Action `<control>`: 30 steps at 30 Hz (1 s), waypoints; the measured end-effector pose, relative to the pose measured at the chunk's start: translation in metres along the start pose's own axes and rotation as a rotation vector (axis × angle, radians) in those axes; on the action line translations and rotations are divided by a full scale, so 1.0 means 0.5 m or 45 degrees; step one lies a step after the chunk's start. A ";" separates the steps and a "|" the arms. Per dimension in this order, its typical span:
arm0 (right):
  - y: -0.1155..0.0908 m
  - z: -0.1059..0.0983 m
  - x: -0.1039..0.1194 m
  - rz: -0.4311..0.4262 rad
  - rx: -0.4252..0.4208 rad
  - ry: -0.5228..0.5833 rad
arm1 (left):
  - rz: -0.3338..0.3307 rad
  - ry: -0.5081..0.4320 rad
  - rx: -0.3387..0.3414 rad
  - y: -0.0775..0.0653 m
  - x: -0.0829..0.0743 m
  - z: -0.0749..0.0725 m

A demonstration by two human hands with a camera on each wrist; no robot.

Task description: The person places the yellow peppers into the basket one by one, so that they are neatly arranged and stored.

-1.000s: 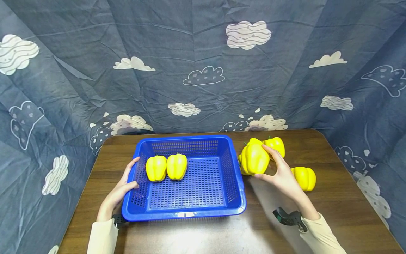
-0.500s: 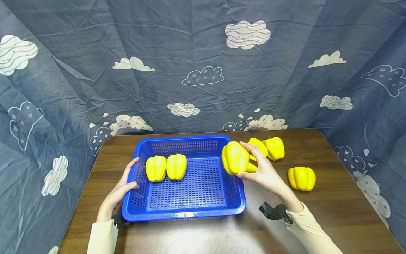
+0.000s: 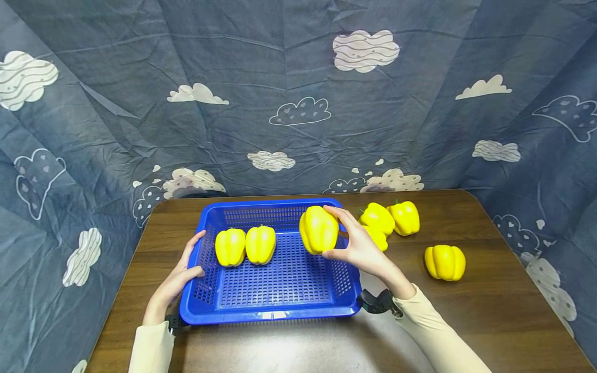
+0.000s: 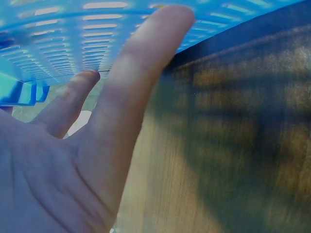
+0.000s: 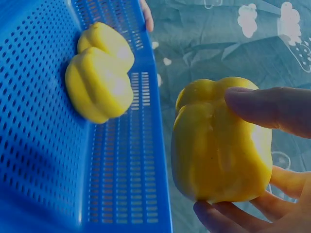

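Observation:
A yellow bell pepper is held between the thumb and fingers of my right hand, above the right part of a blue plastic basket. The right wrist view shows the thumb across one side of this pepper and fingers on the opposite side. My left hand rests against the basket's left rim, thumb and a finger spread apart; the left wrist view shows them straight along the slotted wall. Two yellow bell peppers, one beside the other, lie in the basket's left half.
Several more yellow bell peppers lie on the wooden table right of the basket: a cluster with one pepper by another, and a lone one nearer. A dark cloud-print cloth hangs behind the table.
My right hand has carried the held bell pepper leftward from the table, past the basket's right rim and over its inside. My left hand and the basket have stayed in place.

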State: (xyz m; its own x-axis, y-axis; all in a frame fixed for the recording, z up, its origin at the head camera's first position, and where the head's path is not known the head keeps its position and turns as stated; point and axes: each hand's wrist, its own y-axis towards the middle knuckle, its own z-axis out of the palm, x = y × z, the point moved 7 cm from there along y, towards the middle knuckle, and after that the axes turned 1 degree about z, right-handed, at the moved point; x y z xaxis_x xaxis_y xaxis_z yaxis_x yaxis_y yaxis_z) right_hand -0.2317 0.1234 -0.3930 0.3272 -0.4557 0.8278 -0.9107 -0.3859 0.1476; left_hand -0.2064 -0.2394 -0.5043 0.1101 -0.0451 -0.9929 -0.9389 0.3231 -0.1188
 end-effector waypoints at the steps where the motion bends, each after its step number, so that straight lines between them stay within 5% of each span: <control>1: 0.005 0.005 0.002 -0.003 0.001 -0.005 | 0.002 0.001 0.001 0.000 0.000 0.000; 30: 0.095 0.109 -0.024 -0.027 0.006 -0.094 | -0.015 0.011 -0.011 -0.002 0.000 0.001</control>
State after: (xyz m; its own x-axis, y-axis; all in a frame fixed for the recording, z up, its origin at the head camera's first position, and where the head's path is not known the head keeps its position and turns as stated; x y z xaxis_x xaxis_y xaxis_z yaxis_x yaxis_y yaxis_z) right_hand -0.2653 0.0667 -0.4254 0.3647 -0.5054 0.7821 -0.9021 -0.3999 0.1622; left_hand -0.2052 -0.2394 -0.5044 0.1183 -0.0568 -0.9914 -0.9403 0.3144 -0.1302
